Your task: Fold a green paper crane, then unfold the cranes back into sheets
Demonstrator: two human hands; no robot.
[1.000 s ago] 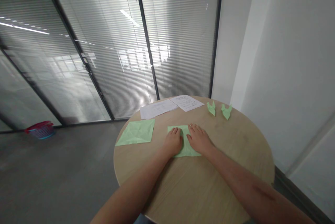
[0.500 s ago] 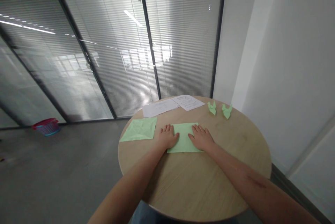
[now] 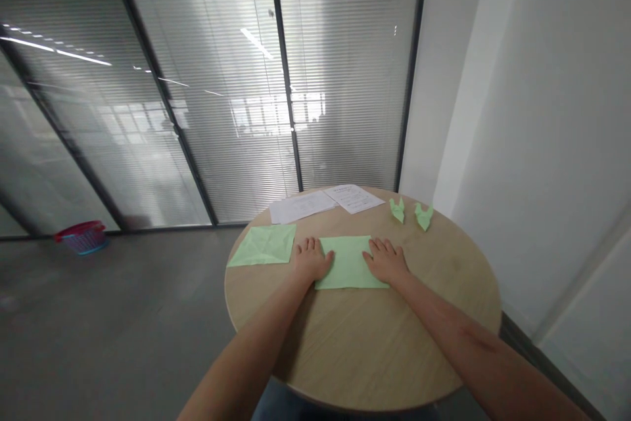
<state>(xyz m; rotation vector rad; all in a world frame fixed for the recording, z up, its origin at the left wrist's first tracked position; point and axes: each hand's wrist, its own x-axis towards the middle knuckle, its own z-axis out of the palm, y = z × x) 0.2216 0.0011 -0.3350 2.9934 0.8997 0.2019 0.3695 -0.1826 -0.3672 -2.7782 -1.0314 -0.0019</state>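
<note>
A smooth sheet of light green paper (image 3: 348, 263) lies flat on the round wooden table (image 3: 365, 349). On its left edge rests my left hand (image 3: 313, 259), palm down with the fingers stretched out. My right hand (image 3: 386, 259) lies flat across the right edge, its fingers spread too. Neither hand grips the paper. To the left of my left hand is a second green sheet (image 3: 266, 245), marked with creases.
Two small folded green paper figures, a left one (image 3: 397, 209) and a right one (image 3: 424, 216), stand at the table's back right. White printed sheets (image 3: 305, 206) lie at the back. A red and blue basket (image 3: 83, 237) sits on the floor by the glass partition.
My right hand has slid slightly to the right along the green paper. My left hand stays at the left edge. The camera view has shifted a little.
</note>
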